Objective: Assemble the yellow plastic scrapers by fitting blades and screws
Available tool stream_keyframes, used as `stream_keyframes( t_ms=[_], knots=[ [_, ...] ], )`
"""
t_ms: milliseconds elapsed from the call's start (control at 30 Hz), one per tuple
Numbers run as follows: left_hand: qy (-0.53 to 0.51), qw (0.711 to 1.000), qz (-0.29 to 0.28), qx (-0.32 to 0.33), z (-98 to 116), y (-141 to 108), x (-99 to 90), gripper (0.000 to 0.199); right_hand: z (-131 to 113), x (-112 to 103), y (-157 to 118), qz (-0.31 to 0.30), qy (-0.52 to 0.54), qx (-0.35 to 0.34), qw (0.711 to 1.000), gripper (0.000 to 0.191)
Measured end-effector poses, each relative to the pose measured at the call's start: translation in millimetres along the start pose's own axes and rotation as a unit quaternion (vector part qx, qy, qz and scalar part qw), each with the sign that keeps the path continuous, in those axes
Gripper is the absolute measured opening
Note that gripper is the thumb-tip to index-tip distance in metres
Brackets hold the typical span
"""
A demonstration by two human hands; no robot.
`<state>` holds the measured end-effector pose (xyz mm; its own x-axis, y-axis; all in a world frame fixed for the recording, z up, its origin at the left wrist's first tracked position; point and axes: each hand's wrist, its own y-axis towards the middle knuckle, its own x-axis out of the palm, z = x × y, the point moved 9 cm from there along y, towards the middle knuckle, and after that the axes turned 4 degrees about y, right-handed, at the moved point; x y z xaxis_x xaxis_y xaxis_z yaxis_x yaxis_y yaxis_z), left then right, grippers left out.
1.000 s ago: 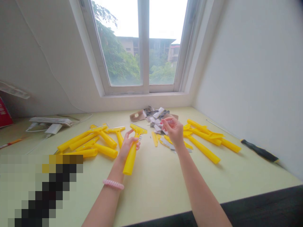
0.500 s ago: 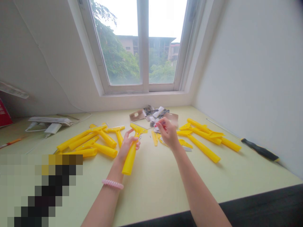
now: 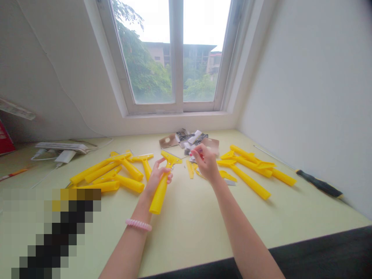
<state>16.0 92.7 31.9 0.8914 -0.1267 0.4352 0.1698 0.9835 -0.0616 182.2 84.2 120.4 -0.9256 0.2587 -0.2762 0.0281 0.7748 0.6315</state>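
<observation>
My left hand (image 3: 157, 178) grips the ribbed handle of a yellow plastic scraper (image 3: 159, 195), whose wide head points away from me with a metal edge showing. My right hand (image 3: 205, 162) hovers just right of that head, its fingertips pinched together. Anything between them is too small to tell. Below those fingers lie small yellow plastic pieces (image 3: 190, 169). More yellow scrapers lie in heaps on both sides, one at left (image 3: 107, 174) and one at right (image 3: 250, 172). Beyond my right hand sits a pile of cardboard and blade packaging (image 3: 188, 139).
The pale green desk (image 3: 192, 232) runs to a window (image 3: 171, 58) at the back. A black-and-yellow screwdriver (image 3: 319, 184) lies by the right wall. At left are a power strip (image 3: 62, 147) and white charger (image 3: 65, 156). A pixelated patch (image 3: 52, 232) hides the lower left.
My right hand has moved slightly left, closer to the scraper head. My left hand still holds the scraper in much the same place.
</observation>
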Motion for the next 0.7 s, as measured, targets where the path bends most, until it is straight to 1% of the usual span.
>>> stream_keyframes(
  t_ms=[167, 300, 367, 467, 533, 633, 700],
  knots=[
    [0.01, 1.0, -0.002, -0.002, -0.8, 0.1, -1.3, 0.054, 3.4, -1.8, -0.5, 0.005, -0.005, 0.006, 1.0, 0.025],
    [0.032, 0.999, -0.014, 0.002, -3.5, 1.4, -1.6, 0.055, 3.7, -5.3, -0.7, 0.016, -0.037, 0.005, 0.999, 0.027],
    [0.035, 0.999, -0.017, 0.002, -4.2, 1.2, -1.0, 0.056, 0.3, -7.9, -0.5, 0.025, -0.059, -0.009, 0.998, 0.029],
    [0.032, 0.999, -0.021, -0.002, -2.9, -1.0, 1.3, 0.057, -7.8, -8.5, -0.5, 0.023, -0.068, -0.043, 0.996, 0.033],
    [0.026, 0.999, -0.031, -0.005, -1.1, -3.2, 4.2, 0.057, -10.0, -8.7, -0.6, 0.022, -0.064, -0.05, 0.996, 0.029],
    [0.02, 0.999, -0.047, -0.007, 1.2, -5.4, 7.8, 0.06, -6.7, -11.6, -0.2, 0.036, -0.036, -0.03, 0.998, 0.02],
    [0.018, 0.998, -0.056, -0.008, 1.5, -5.8, 9.3, 0.062, -4.0, -13.8, 0.2, 0.049, -0.007, -0.02, 0.999, 0.021]
  ],
)
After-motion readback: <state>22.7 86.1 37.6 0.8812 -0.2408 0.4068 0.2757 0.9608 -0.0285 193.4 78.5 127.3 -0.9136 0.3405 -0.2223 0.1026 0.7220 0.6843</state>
